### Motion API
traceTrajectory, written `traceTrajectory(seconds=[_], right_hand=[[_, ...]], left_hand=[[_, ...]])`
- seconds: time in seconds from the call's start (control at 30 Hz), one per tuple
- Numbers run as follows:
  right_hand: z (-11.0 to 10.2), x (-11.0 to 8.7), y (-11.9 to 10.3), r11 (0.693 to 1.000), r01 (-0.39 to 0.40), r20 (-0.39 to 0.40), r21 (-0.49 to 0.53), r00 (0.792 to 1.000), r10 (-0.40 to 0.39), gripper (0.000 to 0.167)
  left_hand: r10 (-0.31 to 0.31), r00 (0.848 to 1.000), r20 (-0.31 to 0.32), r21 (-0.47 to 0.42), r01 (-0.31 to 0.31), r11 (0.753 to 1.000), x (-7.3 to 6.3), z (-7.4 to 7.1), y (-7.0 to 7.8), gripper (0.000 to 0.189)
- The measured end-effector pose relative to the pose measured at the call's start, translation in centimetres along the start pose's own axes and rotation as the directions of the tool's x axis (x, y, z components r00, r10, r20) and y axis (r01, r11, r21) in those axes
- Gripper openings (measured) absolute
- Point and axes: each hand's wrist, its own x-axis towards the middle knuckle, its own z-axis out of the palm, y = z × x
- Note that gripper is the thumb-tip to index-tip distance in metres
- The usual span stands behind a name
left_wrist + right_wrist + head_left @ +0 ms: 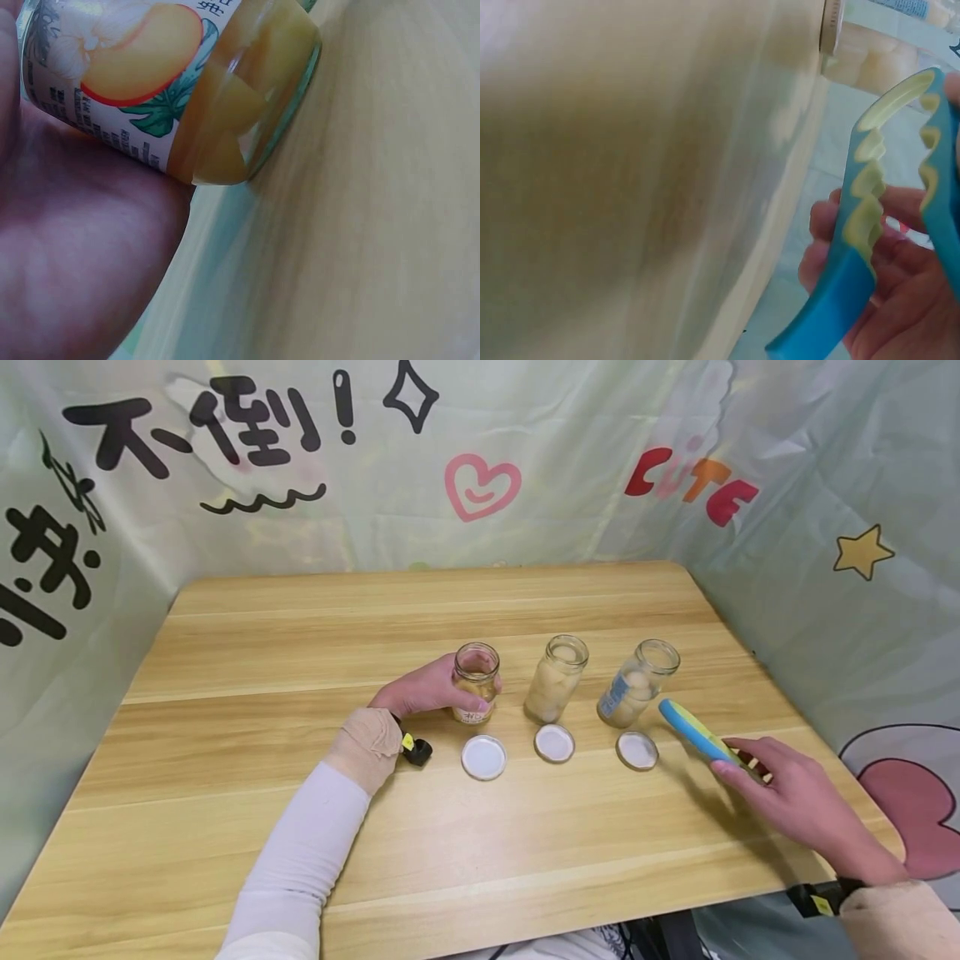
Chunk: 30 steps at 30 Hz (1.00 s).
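Note:
My left hand (431, 687) is wrapped round an open glass jar (472, 717) that stands on the table. In the left wrist view the jar (142, 67) shows a peach label, with yellow fruit pieces behind the glass. My right hand (795, 789) holds a blue and yellow-green jar opener (697, 735) above the table's right side. The right wrist view shows the wavy inner edges of the jar opener (836, 292), with fingers around it. Two more uncapped jars with pale contents, a middle jar (553, 685) and a blue-labelled jar (633, 689), stand between the hands.
Three white-lined lids lie on the wooden table (300, 860) in front of the jars: a left lid (483, 757), a middle lid (554, 743) and a right lid (637, 751). A printed curtain (555, 452) hangs along the table's back and sides.

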Motion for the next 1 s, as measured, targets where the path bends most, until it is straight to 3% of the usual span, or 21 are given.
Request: traceTrajectory(seconds=[0.2,0.37,0.7,1.0], right_hand=[[0.5,0.7,0.4,0.997,-0.056,-0.011,-0.055,0.998,0.056,0.059],[0.7,1.0,0.8,0.988,-0.125,0.039,-0.087,0.991,0.128,0.069],[0.1,2.3,0.9,0.985,-0.098,0.157,-0.142,0.98,0.12,0.078],[-0.1,3.6,1.3,0.967,-0.163,0.214,-0.198,0.955,0.205,0.092]], left_hand=[[-0.012,1.0,-0.003,-0.006,0.012,1.0,-0.1,-0.1,0.0,0.047],[-0.016,1.0,0.003,-0.011,0.016,1.0,-0.1,0.0,0.2,0.047],[-0.022,1.0,-0.001,-0.031,0.022,0.999,-0.1,0.0,0.3,0.049],[0.018,1.0,0.013,-0.038,-0.017,0.999,0.1,0.1,0.2,0.046]])
